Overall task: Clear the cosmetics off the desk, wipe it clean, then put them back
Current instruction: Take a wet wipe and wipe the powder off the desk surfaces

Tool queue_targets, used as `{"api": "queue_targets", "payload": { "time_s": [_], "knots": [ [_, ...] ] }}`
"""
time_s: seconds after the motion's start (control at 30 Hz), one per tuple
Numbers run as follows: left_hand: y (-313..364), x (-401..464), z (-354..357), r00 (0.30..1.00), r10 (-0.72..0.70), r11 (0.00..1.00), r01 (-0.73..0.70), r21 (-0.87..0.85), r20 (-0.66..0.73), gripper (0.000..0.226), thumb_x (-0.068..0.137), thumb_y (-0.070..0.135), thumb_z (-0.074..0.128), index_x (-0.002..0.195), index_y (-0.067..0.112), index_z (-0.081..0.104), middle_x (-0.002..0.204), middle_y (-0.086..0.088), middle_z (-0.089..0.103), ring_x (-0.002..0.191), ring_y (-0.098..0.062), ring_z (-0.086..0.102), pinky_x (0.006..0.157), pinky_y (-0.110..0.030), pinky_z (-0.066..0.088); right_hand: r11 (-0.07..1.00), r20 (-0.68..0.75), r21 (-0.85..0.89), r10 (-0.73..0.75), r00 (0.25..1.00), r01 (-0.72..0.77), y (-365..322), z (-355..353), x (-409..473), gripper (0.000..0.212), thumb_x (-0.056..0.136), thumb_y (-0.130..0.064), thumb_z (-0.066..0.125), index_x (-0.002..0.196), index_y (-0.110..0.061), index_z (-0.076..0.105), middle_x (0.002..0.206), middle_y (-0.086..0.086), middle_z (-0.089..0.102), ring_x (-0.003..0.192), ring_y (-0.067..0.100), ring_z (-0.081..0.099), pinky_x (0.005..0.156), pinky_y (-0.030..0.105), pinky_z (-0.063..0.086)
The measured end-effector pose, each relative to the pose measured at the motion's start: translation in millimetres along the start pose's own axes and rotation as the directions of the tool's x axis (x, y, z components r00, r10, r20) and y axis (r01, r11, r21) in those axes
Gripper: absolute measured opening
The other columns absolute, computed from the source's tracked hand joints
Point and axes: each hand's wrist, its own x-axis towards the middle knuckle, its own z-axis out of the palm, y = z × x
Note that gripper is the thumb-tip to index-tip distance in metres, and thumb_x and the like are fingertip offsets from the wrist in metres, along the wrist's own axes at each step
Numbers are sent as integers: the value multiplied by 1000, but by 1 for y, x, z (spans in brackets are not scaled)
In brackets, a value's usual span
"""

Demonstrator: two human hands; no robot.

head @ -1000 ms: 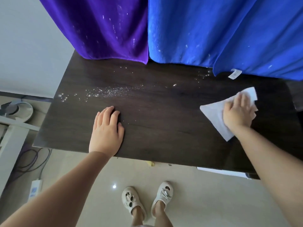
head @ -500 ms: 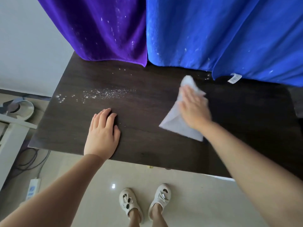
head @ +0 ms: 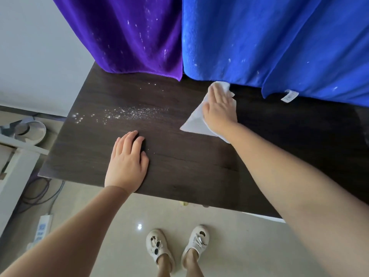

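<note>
A dark wooden desk (head: 179, 166) fills the middle of the view, with no cosmetics on it. My right hand (head: 219, 108) presses a white wipe (head: 194, 121) flat against the desk near its back edge, fingers straight, just below the blue cloth. White powder specks (head: 131, 114) are scattered over the left half of the desk. My left hand (head: 127, 160) rests flat on the desk near the front edge, fingers straight.
A purple cloth (head: 129, 37) and a blue cloth (head: 269, 41) hang over the desk's back edge, both dotted with white specks. A power strip (head: 41, 229) and cables lie on the floor at left. My feet in white shoes (head: 176, 246) stand below the desk.
My right hand has swept the wipe from the desk's right side leftward and toward the back edge. The left hand has stayed in place.
</note>
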Motion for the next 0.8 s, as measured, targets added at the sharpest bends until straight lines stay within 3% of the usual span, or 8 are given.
{"api": "queue_targets", "payload": {
  "time_s": [0.1,0.2,0.33,0.4,0.5,0.63,0.7,0.8],
  "knots": [
    [1,0,0,1000,4,1000,-4,3,0,44,87,23,32,115,-3,53,126,-22,52,119,-34,40,103,-54,35,981,100,-22,-189,977,192,58,-11,-15,52,99,-33,19,149,-20,8,159,-2,4,146,16,5,118,42,12],
    [1,0,0,1000,2,1000,-2,-5,-2,44,87,23,32,115,-3,53,126,-22,52,118,-36,41,103,-54,35,965,-66,-22,259,964,-261,122,-24,-45,53,98,-34,23,147,-18,15,158,3,11,144,23,13,114,49,20],
    [0,1,0,1000,-6,1000,6,-13,4,44,87,23,32,115,-2,54,126,-21,52,120,-35,40,104,-53,34,718,-31,94,695,718,-690,107,-29,-51,56,97,-30,17,149,-10,6,159,9,2,146,22,-1,118,49,2],
    [-1,1,0,1000,-7,1000,7,-12,6,43,87,23,32,116,-1,54,127,-20,52,120,-35,41,106,-52,33,796,-42,83,604,796,-600,52,-17,-36,58,97,-30,18,148,-7,4,159,10,0,146,21,-3,118,47,0],
    [-2,0,1,1000,-10,1000,10,-7,16,43,88,24,32,116,-1,54,128,-19,51,121,-35,43,109,-49,30,995,-26,18,101,995,-100,-42,12,-25,58,97,-31,20,148,-9,4,159,6,1,146,17,-3,119,41,-4],
    [-3,-2,0,999,-12,1000,13,-23,32,46,90,25,29,118,-2,54,130,-20,51,123,-36,43,110,-48,27,913,138,-28,-399,907,406,-64,14,-55,55,99,-32,16,148,-14,0,159,0,-5,145,11,-8,119,35,-8],
    [-2,-2,-2,999,-17,1000,18,-20,33,46,91,26,29,117,-2,54,129,-19,51,123,-37,43,110,-48,28,915,130,-45,-394,910,402,-15,8,-66,57,98,-38,12,149,-16,1,159,-2,-3,145,10,-6,118,35,-6],
    [-1,-1,-1,999,-23,1000,23,-14,35,45,90,26,31,116,-2,56,128,-19,53,122,-35,44,109,-47,29,997,-7,-77,-13,1000,12,81,-5,-81,68,90,-47,4,148,-13,9,158,5,7,146,17,4,120,43,5]
  ]
}}
